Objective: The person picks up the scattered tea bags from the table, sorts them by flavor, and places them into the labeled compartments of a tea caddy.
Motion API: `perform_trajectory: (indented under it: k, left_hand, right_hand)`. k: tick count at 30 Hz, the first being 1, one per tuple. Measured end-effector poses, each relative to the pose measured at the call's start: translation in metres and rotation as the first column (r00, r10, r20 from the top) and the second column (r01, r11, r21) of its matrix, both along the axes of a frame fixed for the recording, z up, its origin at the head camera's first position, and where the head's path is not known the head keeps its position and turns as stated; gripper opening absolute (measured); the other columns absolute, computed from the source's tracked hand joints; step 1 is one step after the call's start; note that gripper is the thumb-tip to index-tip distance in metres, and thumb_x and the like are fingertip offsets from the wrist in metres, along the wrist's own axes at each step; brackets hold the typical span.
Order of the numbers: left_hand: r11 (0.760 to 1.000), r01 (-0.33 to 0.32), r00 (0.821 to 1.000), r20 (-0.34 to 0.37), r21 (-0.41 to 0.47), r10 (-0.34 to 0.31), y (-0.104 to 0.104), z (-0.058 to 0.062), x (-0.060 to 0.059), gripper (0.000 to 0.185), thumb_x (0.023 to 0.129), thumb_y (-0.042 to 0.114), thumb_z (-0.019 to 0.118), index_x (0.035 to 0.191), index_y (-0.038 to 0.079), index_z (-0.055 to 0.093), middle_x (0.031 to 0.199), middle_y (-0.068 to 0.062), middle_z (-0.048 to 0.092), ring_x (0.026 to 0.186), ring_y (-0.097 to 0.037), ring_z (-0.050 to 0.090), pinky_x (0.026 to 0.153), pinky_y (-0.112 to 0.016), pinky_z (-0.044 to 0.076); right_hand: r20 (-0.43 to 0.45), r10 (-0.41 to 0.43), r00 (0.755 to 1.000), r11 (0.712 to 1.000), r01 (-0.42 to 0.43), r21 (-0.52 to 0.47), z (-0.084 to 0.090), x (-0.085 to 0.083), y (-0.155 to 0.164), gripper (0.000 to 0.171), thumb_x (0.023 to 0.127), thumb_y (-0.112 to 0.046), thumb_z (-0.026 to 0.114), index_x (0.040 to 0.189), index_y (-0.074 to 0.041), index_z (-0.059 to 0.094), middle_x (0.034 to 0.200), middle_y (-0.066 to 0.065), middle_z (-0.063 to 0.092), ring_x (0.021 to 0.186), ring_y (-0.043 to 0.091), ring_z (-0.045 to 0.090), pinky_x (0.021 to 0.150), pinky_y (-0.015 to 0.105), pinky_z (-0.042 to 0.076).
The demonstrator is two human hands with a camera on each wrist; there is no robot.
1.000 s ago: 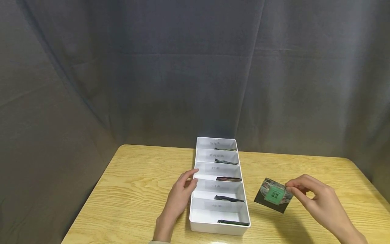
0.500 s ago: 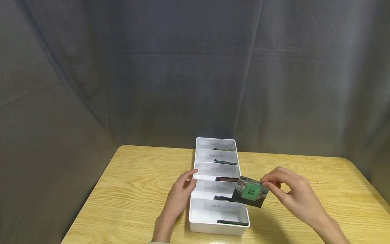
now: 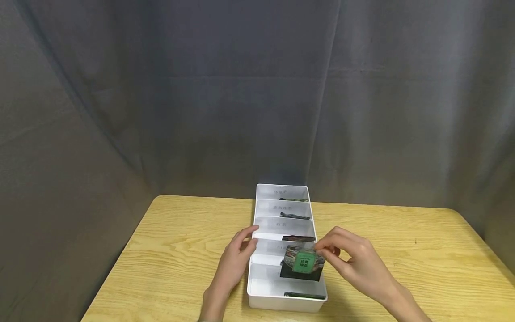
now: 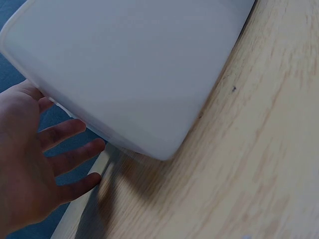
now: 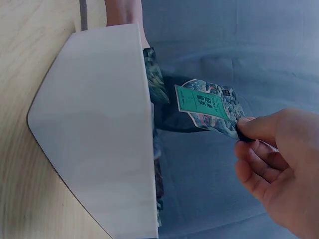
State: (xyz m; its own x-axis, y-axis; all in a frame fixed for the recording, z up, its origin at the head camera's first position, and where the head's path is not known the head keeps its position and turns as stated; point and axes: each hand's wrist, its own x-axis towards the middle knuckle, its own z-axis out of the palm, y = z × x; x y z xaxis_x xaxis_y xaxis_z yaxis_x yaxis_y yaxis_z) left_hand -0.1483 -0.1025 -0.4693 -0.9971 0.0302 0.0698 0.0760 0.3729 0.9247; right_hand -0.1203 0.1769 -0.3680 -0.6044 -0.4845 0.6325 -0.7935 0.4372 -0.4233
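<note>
My right hand (image 3: pixel 358 264) pinches the upper right corner of a dark tea sachet (image 3: pixel 302 264) with a green label. In the head view the sachet hangs upright over the near end of a long white divided box (image 3: pixel 285 304), overlapping its two nearest compartments. Seen from the right wrist, thumb and forefinger grip the corner of the sachet (image 5: pixel 204 105), whose lower end is beside the box rim. My left hand (image 3: pixel 231 264) is at the left side of the box, fingertips at the rim near the middle. The left wrist view shows its other fingers (image 4: pixel 75 158) spread beside the wall.
Each compartment bears a label on its wall. Other dark sachets stand along the right side, such as a green-edged one (image 3: pixel 304 295) in front and a reddish one (image 3: pixel 298 238) mid-box. The wooden table (image 3: pixel 181 250) ends at a grey curtain (image 3: pixel 225 125).
My right hand has carried the sachet leftward from beside the box to above its near compartments, and the sachet has turned more upright. My left hand keeps its place at the box.
</note>
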Motion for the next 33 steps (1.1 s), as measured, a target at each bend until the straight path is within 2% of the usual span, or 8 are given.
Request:
perform_trajectory:
  k: [10, 16, 24, 28, 32, 33]
  left_hand:
    - [1.0, -0.013, 1.0, 0.001, -0.015, 0.013, 0.0, 0.0, 0.001, 0.037, 0.102, 0.04, 0.053, 0.138, 0.034, 0.056, 0.137, 0.001, 0.058, 0.115, -0.02, 0.063, 0.093, -0.045, 0.053]
    - [1.0, -0.007, 1.0, -0.017, -0.018, 0.006, 0.0, -0.001, -0.001, 0.038, 0.102, 0.041, 0.053, 0.138, 0.03, 0.056, 0.137, -0.002, 0.059, 0.114, -0.022, 0.063, 0.093, -0.047, 0.053]
    - [1.0, -0.006, 1.0, -0.017, -0.013, 0.005, 0.0, -0.002, -0.001, 0.037, 0.102, 0.041, 0.053, 0.138, 0.032, 0.056, 0.138, -0.002, 0.058, 0.114, -0.022, 0.063, 0.094, -0.046, 0.053]
    - [1.0, -0.003, 1.0, -0.017, -0.01, 0.003, 0.0, -0.002, -0.001, 0.038, 0.102, 0.042, 0.052, 0.138, 0.031, 0.056, 0.139, -0.002, 0.058, 0.115, -0.022, 0.063, 0.094, -0.048, 0.052]
    - [1.0, -0.001, 1.0, -0.018, -0.005, 0.001, 0.0, 0.0, 0.0, 0.037, 0.102, 0.041, 0.052, 0.138, 0.032, 0.056, 0.139, -0.003, 0.058, 0.115, -0.022, 0.063, 0.095, -0.049, 0.052]
    - [1.0, -0.002, 1.0, -0.016, -0.004, 0.002, 0.0, 0.0, 0.0, 0.037, 0.102, 0.041, 0.052, 0.138, 0.033, 0.056, 0.139, -0.002, 0.058, 0.115, -0.022, 0.063, 0.095, -0.049, 0.052]
  right_hand:
    - [0.004, 0.012, 1.0, 0.999, -0.012, 0.036, -0.012, 0.001, -0.007, 0.035, 0.077, 0.01, 0.075, 0.092, -0.022, 0.072, 0.086, -0.016, 0.064, 0.073, -0.004, 0.053, 0.064, 0.009, 0.046]
    - [0.015, 0.001, 1.0, 0.998, -0.002, 0.064, -0.02, 0.004, -0.007, 0.034, 0.077, 0.007, 0.076, 0.092, -0.023, 0.072, 0.085, -0.018, 0.063, 0.075, -0.005, 0.055, 0.065, 0.01, 0.048]
    - [-0.021, 0.04, 0.999, 0.998, -0.039, 0.048, -0.032, 0.007, -0.008, 0.032, 0.076, 0.007, 0.077, 0.092, -0.02, 0.072, 0.087, -0.014, 0.064, 0.076, -0.003, 0.06, 0.066, 0.011, 0.05]
    - [0.005, 0.037, 0.999, 0.995, -0.038, 0.091, -0.036, 0.01, -0.006, 0.023, 0.082, -0.001, 0.077, 0.092, -0.021, 0.072, 0.089, -0.014, 0.065, 0.078, -0.004, 0.059, 0.068, 0.01, 0.05]
    - [0.013, 0.041, 0.999, 0.989, -0.043, 0.142, -0.04, 0.013, -0.004, 0.024, 0.082, -0.004, 0.077, 0.093, -0.024, 0.07, 0.091, -0.016, 0.064, 0.08, -0.004, 0.057, 0.071, 0.007, 0.047]
    - [0.01, 0.041, 0.999, 0.987, -0.042, 0.154, -0.041, 0.014, -0.004, 0.029, 0.079, -0.001, 0.078, 0.093, -0.025, 0.069, 0.091, -0.018, 0.063, 0.08, -0.004, 0.057, 0.071, 0.007, 0.046]
